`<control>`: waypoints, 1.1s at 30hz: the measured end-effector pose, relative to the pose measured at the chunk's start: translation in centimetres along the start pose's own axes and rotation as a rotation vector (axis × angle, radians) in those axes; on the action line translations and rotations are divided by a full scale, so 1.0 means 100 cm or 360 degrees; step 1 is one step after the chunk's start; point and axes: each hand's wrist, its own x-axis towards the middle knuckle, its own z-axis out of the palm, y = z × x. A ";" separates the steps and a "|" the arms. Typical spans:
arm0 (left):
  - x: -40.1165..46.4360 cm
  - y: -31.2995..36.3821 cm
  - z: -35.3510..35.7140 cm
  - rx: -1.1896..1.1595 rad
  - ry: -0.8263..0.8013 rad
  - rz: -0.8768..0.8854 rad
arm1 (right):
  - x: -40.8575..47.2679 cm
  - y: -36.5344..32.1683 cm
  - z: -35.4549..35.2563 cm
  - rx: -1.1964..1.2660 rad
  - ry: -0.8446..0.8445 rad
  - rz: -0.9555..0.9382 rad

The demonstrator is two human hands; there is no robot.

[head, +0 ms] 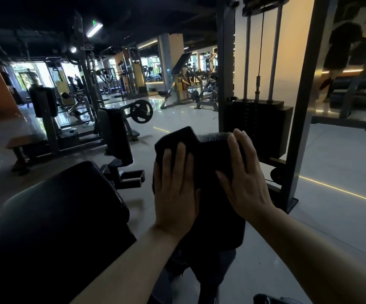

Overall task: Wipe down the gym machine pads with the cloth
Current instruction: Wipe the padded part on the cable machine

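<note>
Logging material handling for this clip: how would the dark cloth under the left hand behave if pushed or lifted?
Probably floppy: the dark cloth drapes and bunches over the black padded machine pad. Likely light, since the flat left hand alone presses it. It may slide on the pad's smooth-looking surface.

cloth point(177, 139) on pad point(217, 207) | left hand point(175, 191) on cloth | right hand point(245, 178) beside, on pad

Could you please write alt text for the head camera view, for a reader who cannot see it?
A person's left hand presses a dark cloth flat on a black machine pad, while the right hand rests flat beside it. A weight stack stands behind in a dim gym.
</note>
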 end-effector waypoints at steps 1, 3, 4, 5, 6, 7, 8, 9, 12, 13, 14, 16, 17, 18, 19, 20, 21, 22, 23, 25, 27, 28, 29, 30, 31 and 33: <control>-0.025 0.001 0.005 0.0012 -0.0059 0.0033 | 0.000 0.000 0.001 -0.0005 0.0001 0.0011; -0.073 0.002 0.011 0.0052 -0.0224 0.0047 | -0.003 0.001 0.002 -0.0079 0.0021 0.0004; -0.089 0.003 0.010 0.0069 -0.0291 0.0023 | -0.004 0.001 0.002 -0.0140 0.0044 -0.0016; -0.098 0.004 0.009 0.0076 -0.0339 -0.0007 | -0.006 0.001 0.003 -0.0196 0.0062 -0.0040; -0.100 0.004 0.006 0.0061 -0.0349 -0.0029 | -0.007 0.001 0.004 -0.0234 0.0072 -0.0063; -0.092 0.003 0.004 0.0026 -0.0315 -0.0029 | -0.008 0.001 0.005 -0.0256 0.0084 -0.0081; -0.077 0.002 0.000 -0.0019 -0.0252 -0.0014 | -0.008 0.000 0.005 -0.0267 0.0100 -0.0091; -0.056 0.001 -0.005 -0.0072 -0.0182 -0.0009 | -0.008 -0.001 0.005 -0.0290 0.0114 -0.0094; 0.016 -0.003 -0.017 -0.0193 -0.0008 -0.0110 | -0.012 -0.008 0.007 -0.0474 0.0164 -0.0116; 0.030 -0.004 -0.018 -0.0223 0.0020 -0.0137 | -0.014 -0.012 0.009 -0.0515 0.0181 -0.0121; 0.036 -0.004 -0.018 -0.0226 0.0034 -0.0138 | -0.016 -0.015 0.012 -0.0521 0.0196 -0.0112; 0.020 -0.005 -0.011 -0.0171 0.0017 -0.0068 | -0.017 -0.018 0.016 -0.0478 0.0226 -0.0092; 0.002 -0.005 -0.005 -0.0132 -0.0016 -0.0015 | -0.017 -0.017 0.017 -0.0463 0.0248 -0.0093; -0.020 -0.005 0.001 -0.0090 -0.0064 0.0032 | -0.016 -0.016 0.017 -0.0463 0.0264 -0.0095; -0.045 -0.006 0.006 -0.0052 -0.0127 0.0055 | -0.016 -0.016 0.017 -0.0472 0.0266 -0.0100; -0.068 -0.006 0.011 -0.0017 -0.0193 0.0060 | -0.016 -0.015 0.016 -0.0477 0.0261 -0.0107; -0.086 -0.006 0.012 0.0019 -0.0247 0.0056 | -0.015 -0.015 0.015 -0.0475 0.0255 -0.0115; -0.096 -0.007 0.012 0.0045 -0.0281 0.0050 | -0.015 -0.014 0.015 -0.0465 0.0252 -0.0122; -0.098 -0.007 0.011 0.0036 -0.0287 0.0043 | -0.014 -0.014 0.014 -0.0451 0.0250 -0.0128; -0.073 -0.009 0.005 -0.0059 -0.0236 0.0036 | -0.012 -0.013 0.010 -0.0396 0.0243 -0.0137; -0.023 -0.009 -0.006 -0.0167 -0.0124 0.0000 | -0.007 -0.008 0.004 -0.0297 0.0229 -0.0145; 0.002 -0.010 -0.011 -0.0209 -0.0078 -0.0032 | -0.006 -0.007 0.002 -0.0246 0.0214 -0.0155; 0.022 -0.010 -0.015 -0.0249 -0.0038 -0.0064 | -0.005 -0.006 0.001 -0.0202 0.0200 -0.0165; 0.035 -0.010 -0.016 -0.0278 -0.0010 -0.0092 | -0.005 -0.006 0.002 -0.0167 0.0192 -0.0167; 0.039 -0.009 -0.015 -0.0277 0.0010 -0.0104 | -0.004 -0.006 0.002 -0.0139 0.0189 -0.0165; 0.020 -0.006 -0.008 -0.0227 0.0025 -0.0096 | -0.005 -0.007 0.004 -0.0120 0.0195 -0.0165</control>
